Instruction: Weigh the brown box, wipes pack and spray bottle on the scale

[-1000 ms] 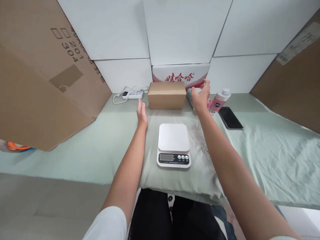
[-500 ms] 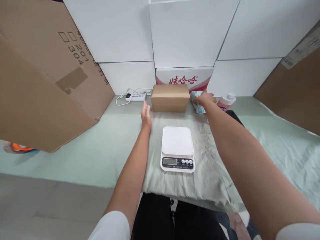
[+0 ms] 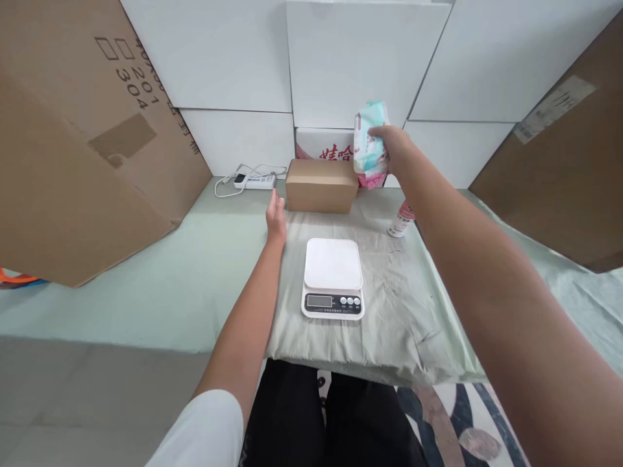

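My right hand grips a soft teal, white and pink packet and holds it in the air above the right end of a small brown cardboard box. My left hand rests flat on the pale green cloth, fingers together, just left of the box and empty. A white kitchen scale with a small display and three buttons sits on the cloth between my arms.
A pink-labelled bottle stands right of the scale, partly behind my right arm. A white power strip with its cable lies at the back left. Large cardboard sheets lean on both sides; a red-and-white carton stands against the white wall.
My right hand closed on the packet beside the box and lifted it up into the air. My left hand stayed on the cloth.
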The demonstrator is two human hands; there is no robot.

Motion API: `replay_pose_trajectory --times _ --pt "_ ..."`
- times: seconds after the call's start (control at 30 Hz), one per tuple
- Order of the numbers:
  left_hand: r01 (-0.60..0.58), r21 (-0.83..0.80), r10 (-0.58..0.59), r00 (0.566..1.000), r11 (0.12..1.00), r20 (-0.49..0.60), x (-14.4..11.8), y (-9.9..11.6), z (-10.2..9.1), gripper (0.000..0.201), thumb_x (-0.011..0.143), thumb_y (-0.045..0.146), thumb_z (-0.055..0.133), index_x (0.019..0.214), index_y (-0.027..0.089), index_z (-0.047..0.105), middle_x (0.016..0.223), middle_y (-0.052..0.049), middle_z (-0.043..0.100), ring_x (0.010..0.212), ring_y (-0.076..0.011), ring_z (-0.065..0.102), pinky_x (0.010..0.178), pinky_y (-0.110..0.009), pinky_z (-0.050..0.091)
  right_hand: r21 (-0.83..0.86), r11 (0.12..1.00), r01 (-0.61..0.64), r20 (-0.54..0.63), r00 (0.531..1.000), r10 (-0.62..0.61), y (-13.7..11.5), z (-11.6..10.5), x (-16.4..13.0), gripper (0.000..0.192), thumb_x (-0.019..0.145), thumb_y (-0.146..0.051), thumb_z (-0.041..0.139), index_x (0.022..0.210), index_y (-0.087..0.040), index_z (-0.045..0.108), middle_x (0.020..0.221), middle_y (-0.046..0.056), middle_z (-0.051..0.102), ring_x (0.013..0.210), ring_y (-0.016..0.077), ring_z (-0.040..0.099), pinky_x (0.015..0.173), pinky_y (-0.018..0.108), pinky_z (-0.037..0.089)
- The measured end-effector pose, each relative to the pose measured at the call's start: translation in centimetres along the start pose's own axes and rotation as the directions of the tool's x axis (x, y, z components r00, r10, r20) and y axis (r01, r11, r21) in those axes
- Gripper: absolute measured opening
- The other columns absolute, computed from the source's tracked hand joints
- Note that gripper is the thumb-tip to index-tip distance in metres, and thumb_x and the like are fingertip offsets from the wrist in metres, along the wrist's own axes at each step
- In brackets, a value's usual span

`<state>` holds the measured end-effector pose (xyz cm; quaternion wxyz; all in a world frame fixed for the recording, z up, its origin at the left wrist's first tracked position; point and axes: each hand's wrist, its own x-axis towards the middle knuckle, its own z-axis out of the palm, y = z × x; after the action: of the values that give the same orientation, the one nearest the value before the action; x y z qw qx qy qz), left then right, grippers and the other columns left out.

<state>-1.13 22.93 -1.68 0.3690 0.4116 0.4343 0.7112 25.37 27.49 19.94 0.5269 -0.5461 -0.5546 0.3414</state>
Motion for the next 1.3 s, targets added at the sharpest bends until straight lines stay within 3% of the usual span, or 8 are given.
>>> replay_pose_trajectory --times 0.13,0.3,0.43,0.6,0.73,0.8,1.13,1.3 --pt "-0.026 -0.003 0.026 0.999 1.0 0.019 0.3 -0.4 -0.3 0.083 0.095 0.062 0.06 0.164 0.019 0.042 0.177 -0.009 0.031 0.166 -0.0228 0.026 0.133 -0.034 0.029 0.159 0.984 -0.078 0.26 0.965 0.034 -2.7 -1.1 -3.9 0.018 0.093 -0.031 0.071 0.109 -0.025 0.065 0.093 0.001 0.074 0.092 0.0192 0.075 0.086 0.035 0.067" --pt "-0.03 -0.005 0.03 0.999 1.0 0.035 0.5 -0.6 -0.4 0.083 0.094 0.064 0.06 0.165 0.022 0.043 0.177 -0.007 0.032 0.166 -0.0242 0.026 0.134 -0.037 0.027 0.016 0.996 -0.085 0.456 0.888 0.068 -2.4 -2.1 -10.1 0.043 0.075 -0.027 0.086 0.115 -0.027 0.068 0.098 0.004 0.074 0.087 0.0254 0.074 0.076 0.041 0.065" --pt "-0.06 0.009 0.059 0.998 0.998 0.033 0.4 -0.7 -0.4 0.087 0.093 0.068 0.06 0.164 0.021 0.043 0.177 -0.008 0.032 0.167 -0.0258 0.023 0.135 -0.038 0.026 -0.081 0.993 -0.082 0.606 0.787 0.114 -0.5 -1.7 -14.4 0.061 0.072 -0.032 0.085 0.129 -0.028 0.065 0.109 0.005 0.074 0.095 0.029 0.072 0.083 0.048 0.064" --pt "-0.044 0.02 0.044 0.999 0.999 0.016 0.4 -0.8 -0.4 0.078 0.097 0.063 0.057 0.163 0.023 0.045 0.177 -0.006 0.034 0.166 -0.0219 0.028 0.134 -0.036 0.027 -0.236 0.873 0.426 0.746 0.655 -0.118 1.6 -1.1 -16.6 0.074 0.074 -0.036 0.083 0.143 -0.027 0.059 0.137 0.009 0.064 0.124 0.0345 0.062 0.106 0.055 0.053" --pt "-0.051 0.036 0.05 0.998 0.998 0.027 0.5 -0.7 -0.6 0.073 0.098 0.062 0.056 0.162 0.029 0.047 0.177 -0.002 0.034 0.166 -0.0216 0.026 0.135 -0.038 0.025 -0.25 0.641 0.726 0.877 0.45 -0.168 3.1 -0.5 -17.2 0.079 0.08 -0.036 0.079 0.154 -0.025 0.054 0.125 0.014 0.059 0.109 0.0323 0.061 0.099 0.053 0.053" --pt "-0.057 0.035 0.056 0.998 0.998 0.024 0.5 -0.8 -0.6 0.076 0.098 0.063 0.055 0.163 0.025 0.045 0.178 -0.005 0.033 0.167 -0.022 0.026 0.135 -0.038 0.025 -0.238 0.571 0.786 0.908 0.389 -0.156 3.7 -0.4 -17.6 0.075 0.084 -0.036 0.075 0.155 -0.026 0.054 0.12 0.014 0.057 0.103 0.0306 0.06 0.095 0.051 0.054" --pt "-0.045 0.01 0.044 0.997 0.999 0.056 0.7 -0.7 -0.7 0.086 0.097 0.066 0.056 0.166 0.018 0.038 0.179 -0.009 0.028 0.167 -0.0259 0.022 0.135 -0.038 0.026 -0.29 0.494 0.82 0.898 0.412 -0.156 3.9 -0.3 -18.7 0.073 0.087 -0.038 0.075 0.155 -0.026 0.052 0.118 0.013 0.055 0.095 0.0275 0.057 0.086 0.045 0.054" --pt "-0.033 -0.002 0.033 0.998 0.999 0.054 0.6 -0.4 -0.7 0.078 0.099 0.064 0.056 0.165 0.025 0.041 0.179 -0.004 0.03 0.167 -0.0241 0.022 0.136 -0.038 0.026 -0.294 0.529 0.796 0.893 0.427 -0.146 3.9 -0.6 -18.9 0.08 0.087 -0.053 0.077 0.159 -0.029 0.05 0.129 0.016 0.057 0.104 0.0311 0.062 0.093 0.049 0.054"
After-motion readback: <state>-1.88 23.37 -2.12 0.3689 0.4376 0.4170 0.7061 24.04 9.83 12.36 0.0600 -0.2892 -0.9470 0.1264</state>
